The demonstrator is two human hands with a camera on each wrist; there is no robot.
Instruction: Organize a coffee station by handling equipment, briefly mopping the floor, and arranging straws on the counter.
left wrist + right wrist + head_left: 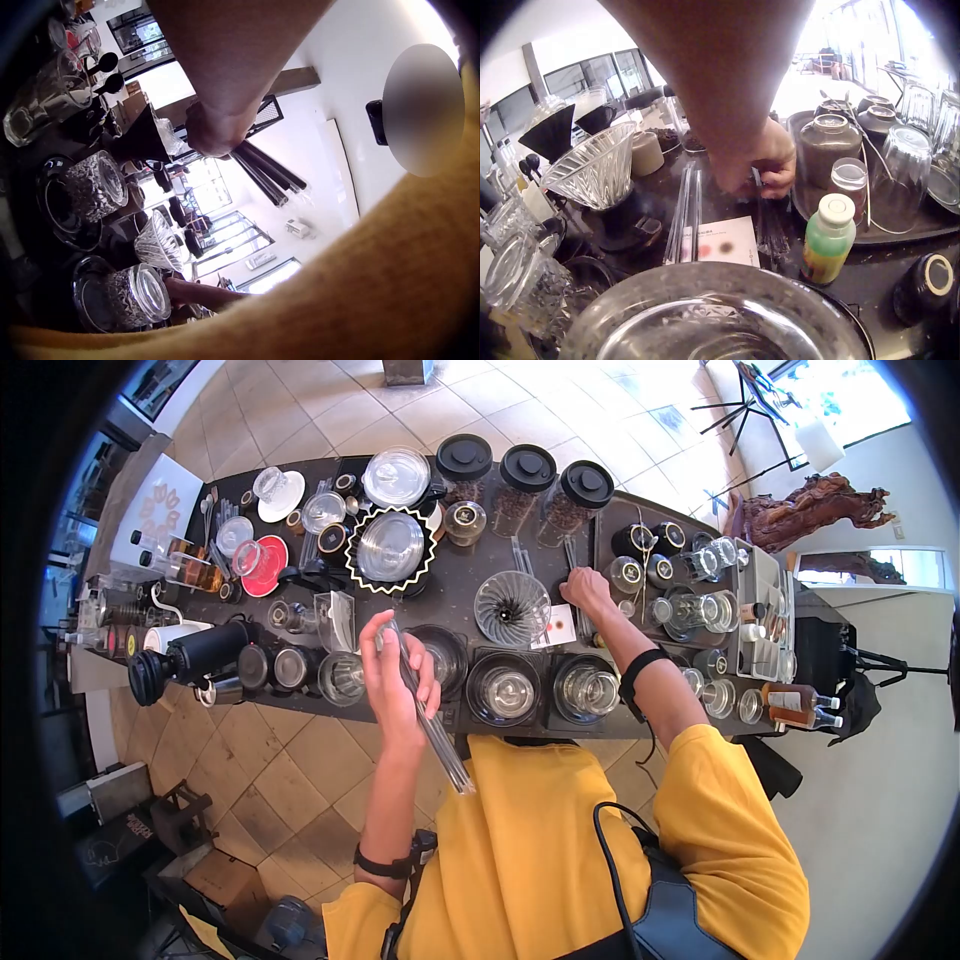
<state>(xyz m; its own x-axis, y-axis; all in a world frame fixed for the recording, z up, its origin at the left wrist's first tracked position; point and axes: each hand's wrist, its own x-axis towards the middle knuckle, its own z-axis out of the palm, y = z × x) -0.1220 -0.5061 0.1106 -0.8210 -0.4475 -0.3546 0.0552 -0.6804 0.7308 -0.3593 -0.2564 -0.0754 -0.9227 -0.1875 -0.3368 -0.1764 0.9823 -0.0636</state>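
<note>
My left hand [403, 675] is raised in front of the table's near edge. It grips several long clear tubes [437, 730], which slant down toward the yellow shirt. In the left wrist view the same tubes [266, 172] stick out past the hand [221, 129]. My right hand [588, 592] is down at the tabletop, its fingers curled around a bundle of clear tubes [771, 232] lying there. The hand hides the bundle's middle. More clear tubes [684, 214] lie to its left, across a printed card [735, 241]. A ribbed glass dripper [512, 608] stands left of the card.
Lidded jars of beans [527, 470] line the far edge. To the right is a dark tray [870, 232] with upturned glasses and tongs. A small green bottle [830, 238] stands beside it. Glass cups on dark saucers [503, 692] line the near edge. A black grinder [205, 655] lies left.
</note>
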